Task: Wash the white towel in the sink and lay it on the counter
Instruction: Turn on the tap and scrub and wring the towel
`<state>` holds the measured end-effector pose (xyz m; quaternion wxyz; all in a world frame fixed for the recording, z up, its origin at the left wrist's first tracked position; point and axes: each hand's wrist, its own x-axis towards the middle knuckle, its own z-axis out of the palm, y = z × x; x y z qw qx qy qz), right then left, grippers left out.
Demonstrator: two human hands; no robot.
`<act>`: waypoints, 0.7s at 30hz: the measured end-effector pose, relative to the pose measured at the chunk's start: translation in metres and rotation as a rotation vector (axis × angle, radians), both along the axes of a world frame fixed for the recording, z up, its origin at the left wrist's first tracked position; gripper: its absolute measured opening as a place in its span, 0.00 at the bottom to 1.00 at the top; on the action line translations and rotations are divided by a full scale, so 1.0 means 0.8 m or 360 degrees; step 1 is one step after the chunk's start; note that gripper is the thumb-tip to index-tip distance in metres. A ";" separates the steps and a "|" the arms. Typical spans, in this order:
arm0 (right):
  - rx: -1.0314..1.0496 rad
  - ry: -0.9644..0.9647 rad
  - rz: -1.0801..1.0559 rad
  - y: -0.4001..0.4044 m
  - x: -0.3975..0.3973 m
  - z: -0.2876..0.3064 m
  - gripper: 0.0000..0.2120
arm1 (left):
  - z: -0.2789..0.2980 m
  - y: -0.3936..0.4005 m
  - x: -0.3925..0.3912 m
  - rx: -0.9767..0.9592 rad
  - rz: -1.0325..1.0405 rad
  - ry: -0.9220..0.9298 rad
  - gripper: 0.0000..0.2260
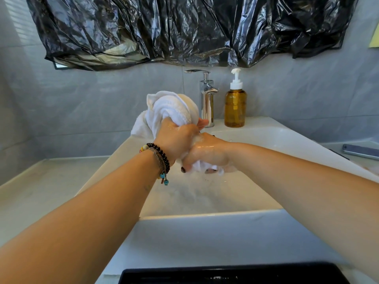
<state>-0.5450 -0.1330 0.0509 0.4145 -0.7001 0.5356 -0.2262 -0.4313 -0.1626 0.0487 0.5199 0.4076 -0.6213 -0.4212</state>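
The white towel (170, 111) is bunched up above the white sink (205, 218), wet and soapy. My left hand (176, 140), with beaded bracelets on the wrist, grips its upper part, and the loose end bulges above the fist. My right hand (207, 155) is closed on the lower end just beneath, touching the left hand. A small tip of the towel pokes out under the right fingers. Foamy water lies in the basin below both hands.
A chrome faucet (207, 99) and an amber pump bottle (235, 105) stand at the sink's back rim. The white counter (41, 191) stretches to the left. A phone (361, 151) lies at the right. Black plastic sheeting (184, 27) covers the wall above.
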 end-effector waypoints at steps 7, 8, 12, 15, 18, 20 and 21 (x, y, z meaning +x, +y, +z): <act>0.0230 -0.0296 0.0305 0.002 -0.011 -0.006 0.07 | 0.003 0.009 0.004 -0.0099 -0.0240 -0.0048 0.13; 0.0280 -0.0316 0.0355 0.002 -0.010 -0.007 0.05 | 0.004 0.010 0.004 -0.0102 -0.0282 -0.0042 0.14; 0.0490 -0.0380 0.0431 -0.006 -0.013 -0.012 0.12 | 0.005 0.013 0.005 -0.0127 -0.0421 -0.0038 0.15; 0.0595 -0.0456 0.0401 -0.007 -0.014 -0.014 0.05 | 0.005 0.014 0.007 -0.0112 -0.0495 -0.0066 0.15; 0.0686 -0.0514 0.0438 -0.011 -0.016 -0.016 0.14 | 0.006 0.016 0.007 -0.0063 -0.0559 -0.0072 0.16; 0.0713 -0.0514 0.0462 -0.011 -0.015 -0.017 0.09 | 0.005 0.015 0.009 -0.0002 -0.0618 -0.0082 0.16; 0.0724 -0.0536 0.0466 -0.008 -0.015 -0.017 0.05 | 0.005 0.015 0.011 0.0033 -0.0657 -0.0099 0.16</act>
